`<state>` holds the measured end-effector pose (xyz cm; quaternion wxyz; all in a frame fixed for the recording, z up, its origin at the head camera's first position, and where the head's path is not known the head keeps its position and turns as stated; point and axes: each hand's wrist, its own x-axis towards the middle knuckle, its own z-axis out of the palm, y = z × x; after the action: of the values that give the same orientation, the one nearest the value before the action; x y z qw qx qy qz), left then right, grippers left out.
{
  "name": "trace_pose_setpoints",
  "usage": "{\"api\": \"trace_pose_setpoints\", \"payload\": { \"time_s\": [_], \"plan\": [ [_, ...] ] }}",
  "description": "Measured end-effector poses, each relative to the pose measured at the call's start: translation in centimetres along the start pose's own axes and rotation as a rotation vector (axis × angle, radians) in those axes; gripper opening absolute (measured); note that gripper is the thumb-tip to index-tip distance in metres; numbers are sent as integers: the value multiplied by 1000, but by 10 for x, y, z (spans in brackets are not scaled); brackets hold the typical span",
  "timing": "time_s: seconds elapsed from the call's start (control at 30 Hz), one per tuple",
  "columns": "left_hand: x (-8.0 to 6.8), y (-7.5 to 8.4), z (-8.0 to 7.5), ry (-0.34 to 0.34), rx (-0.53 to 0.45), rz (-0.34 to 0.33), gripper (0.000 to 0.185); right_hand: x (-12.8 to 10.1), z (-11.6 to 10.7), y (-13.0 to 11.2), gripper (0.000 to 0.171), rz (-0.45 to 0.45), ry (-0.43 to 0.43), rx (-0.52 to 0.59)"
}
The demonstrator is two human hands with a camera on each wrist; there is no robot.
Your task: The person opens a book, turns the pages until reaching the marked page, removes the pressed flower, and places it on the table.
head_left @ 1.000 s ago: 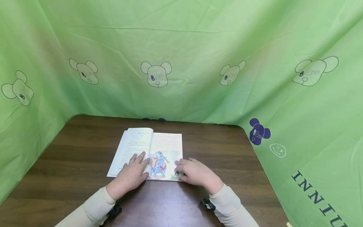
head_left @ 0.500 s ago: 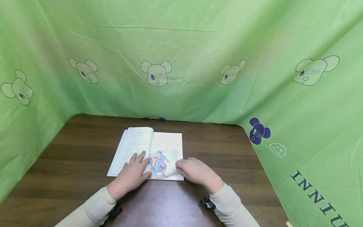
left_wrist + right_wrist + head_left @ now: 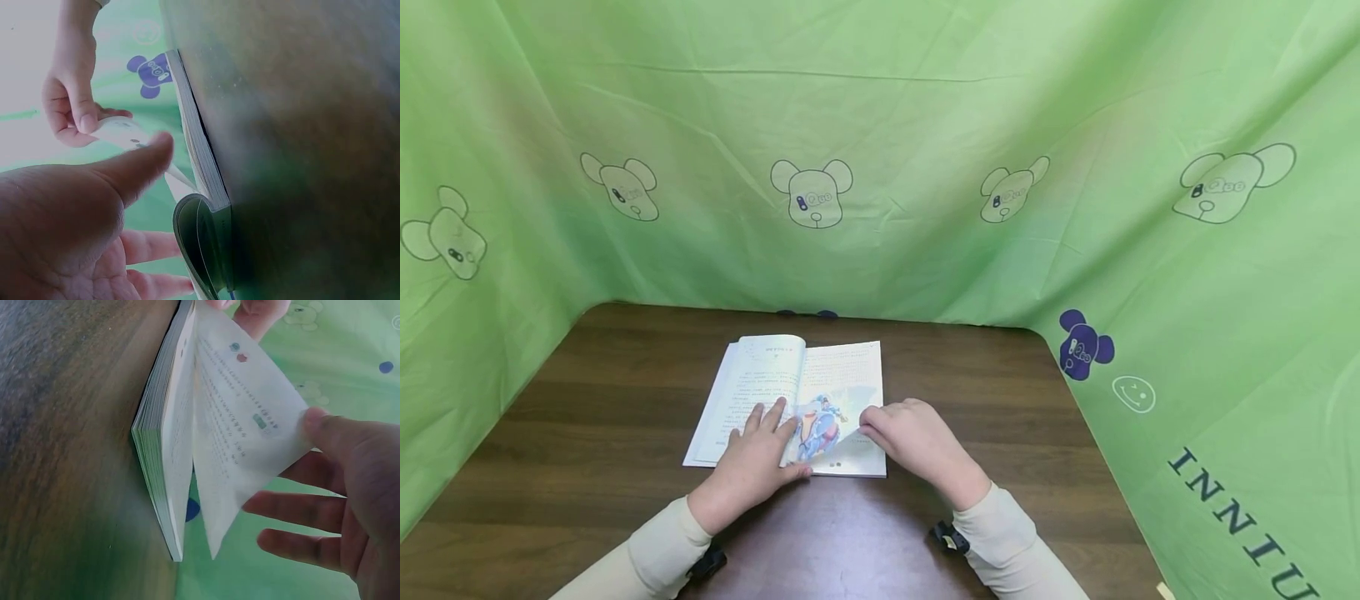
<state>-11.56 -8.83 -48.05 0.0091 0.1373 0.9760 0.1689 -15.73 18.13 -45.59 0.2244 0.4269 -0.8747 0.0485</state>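
On brown table, open book lies flat; right hand pinches right page at lower outer corner, lifted toward spine; left hand flat, fingers straight, presses left page.

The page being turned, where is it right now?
In the head view the page is lifted off the right half of the open book, its lower corner pinched by the right hand, while the left hand presses the left page flat.
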Motion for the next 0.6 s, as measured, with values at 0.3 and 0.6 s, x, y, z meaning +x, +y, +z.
{"api": "trace_pose_setpoints", "payload": {
  "time_s": [0.3, 0.6],
  "plan": [
    [0, 1, 0, 49, -7, -12, 63, 2, -2, 2, 21, 43, 105, 19],
    [0, -2, -1, 207, -20, 26, 87, -1, 1, 4, 30, 82, -56, 38]
  ]
}}
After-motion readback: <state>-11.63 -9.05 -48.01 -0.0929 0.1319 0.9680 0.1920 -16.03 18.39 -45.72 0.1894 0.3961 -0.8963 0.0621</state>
